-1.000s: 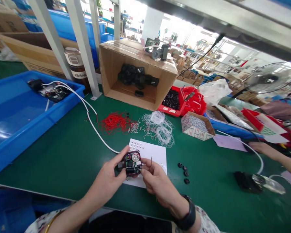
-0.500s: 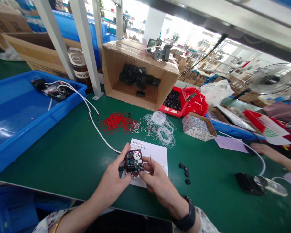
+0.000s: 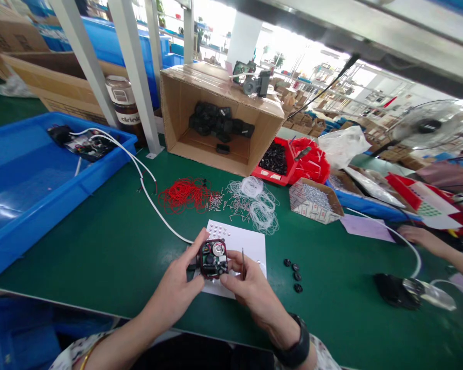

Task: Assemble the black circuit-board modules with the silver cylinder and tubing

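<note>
Between my two hands is a small black open housing with a circuit board and a round silvery disc (image 3: pixel 215 259), a white cable running from its left side. My left hand (image 3: pixel 179 285) grips the housing's left edge, thumb below and fingers above. A pair of thin metal tweezers (image 3: pixel 243 262) points up from my right hand (image 3: pixel 256 290), whose fingers are closed around it. The thumb and fingertips of that hand also touch the housing's right edge. Beneath lies a white sheet (image 3: pixel 250 246) bearing rows of small silvery round pieces.
Red wires (image 3: pixel 187 194), clear tubing (image 3: pixel 262 213) and small metal pins lie beyond the sheet. Several black round parts (image 3: pixel 297 276) sit to its right. A blue tray (image 3: pixel 34 205) stands left, a cardboard box (image 3: pixel 200 149) behind. Another person's hand (image 3: pixel 420 237) rests at far right.
My hands keep hold of the housing in nearly the same place. The tweezers have shifted slightly to the right and stand a little more upright.
</note>
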The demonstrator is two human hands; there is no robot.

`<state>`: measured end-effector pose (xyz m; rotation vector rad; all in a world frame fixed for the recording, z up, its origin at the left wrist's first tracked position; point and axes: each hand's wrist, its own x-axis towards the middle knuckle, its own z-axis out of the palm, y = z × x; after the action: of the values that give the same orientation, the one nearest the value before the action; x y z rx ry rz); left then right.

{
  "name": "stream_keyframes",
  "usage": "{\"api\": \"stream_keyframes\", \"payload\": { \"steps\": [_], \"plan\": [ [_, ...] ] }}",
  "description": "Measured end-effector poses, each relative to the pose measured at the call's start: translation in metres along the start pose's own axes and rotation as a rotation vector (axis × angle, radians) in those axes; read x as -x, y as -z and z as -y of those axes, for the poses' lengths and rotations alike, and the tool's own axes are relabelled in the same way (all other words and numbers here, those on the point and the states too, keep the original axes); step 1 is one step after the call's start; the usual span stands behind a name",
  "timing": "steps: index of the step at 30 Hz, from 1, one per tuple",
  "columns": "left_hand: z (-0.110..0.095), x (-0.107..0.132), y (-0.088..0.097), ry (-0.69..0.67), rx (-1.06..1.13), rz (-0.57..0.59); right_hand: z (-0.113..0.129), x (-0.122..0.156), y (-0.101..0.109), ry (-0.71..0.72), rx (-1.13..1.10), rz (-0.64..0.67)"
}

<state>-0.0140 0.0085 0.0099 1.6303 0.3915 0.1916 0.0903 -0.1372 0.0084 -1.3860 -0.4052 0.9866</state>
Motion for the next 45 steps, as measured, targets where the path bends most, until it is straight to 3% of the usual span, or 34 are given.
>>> {"api": "stream_keyframes", "payload": {
  "steps": [10, 16, 25, 37, 41, 45],
  "plan": [
    [-0.007, -0.010, 0.013, 0.034, 0.042, -0.044, 0.003, 0.002, -0.005, -0.025, -0.002, -0.018],
    [-0.008, -0.012, 0.008, -0.004, -0.128, -0.149, 0.000, 0.004, -0.008, -0.089, -0.067, -0.031],
    [-0.006, -0.002, 0.004, -0.024, -0.186, -0.059, -0.001, 0.007, -0.017, -0.070, -0.228, -0.057],
    [-0.006, -0.001, 0.003, -0.010, -0.093, -0.040, -0.001, 0.007, -0.020, -0.075, -0.216, -0.048],
    [-0.006, -0.001, 0.002, -0.018, -0.132, -0.062, -0.001, 0.009, -0.004, -0.080, -0.084, -0.031],
    [-0.012, -0.003, 0.003, 0.002, -0.186, -0.052, 0.015, 0.008, 0.032, 0.036, -0.146, -0.225]
  ]
}}
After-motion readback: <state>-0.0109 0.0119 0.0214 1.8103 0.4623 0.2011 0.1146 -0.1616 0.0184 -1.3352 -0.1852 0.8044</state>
